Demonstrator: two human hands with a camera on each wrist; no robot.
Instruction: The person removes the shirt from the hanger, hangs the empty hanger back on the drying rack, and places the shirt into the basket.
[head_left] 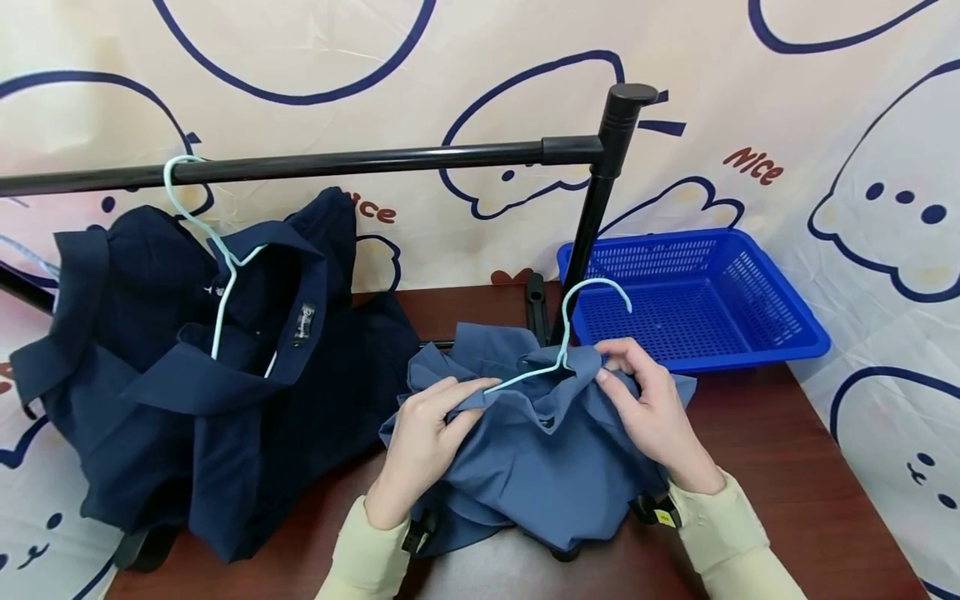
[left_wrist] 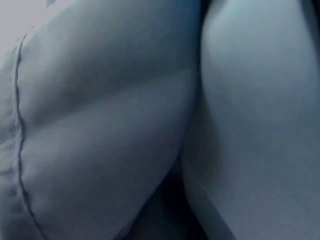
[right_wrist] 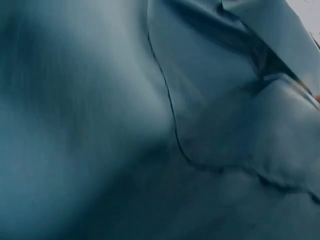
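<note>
A blue-grey collared shirt (head_left: 540, 467) hangs bunched over the table's middle in the head view. A pale mint hanger (head_left: 564, 329) sits in its neck opening, hook upward, one arm lying over the collar and the other hidden under cloth. My left hand (head_left: 431, 429) pinches the collar's left side near the hanger's arm, thumb below and fingers above. On the other side my right hand (head_left: 652, 408) pinches the collar cloth between thumb and fingers. Folds of the shirt (left_wrist: 100, 140) fill the left wrist view; the right wrist view shows seamed shirt cloth (right_wrist: 215, 120).
A black clothes rack (head_left: 390, 160) runs across behind, its upright near the shirt. From the rail a navy shirt (head_left: 315, 425) hangs on another mint hanger (head_left: 176, 196) at the left. Behind to the right, a blue plastic basket (head_left: 813, 340) stands on the brown table (head_left: 802, 483).
</note>
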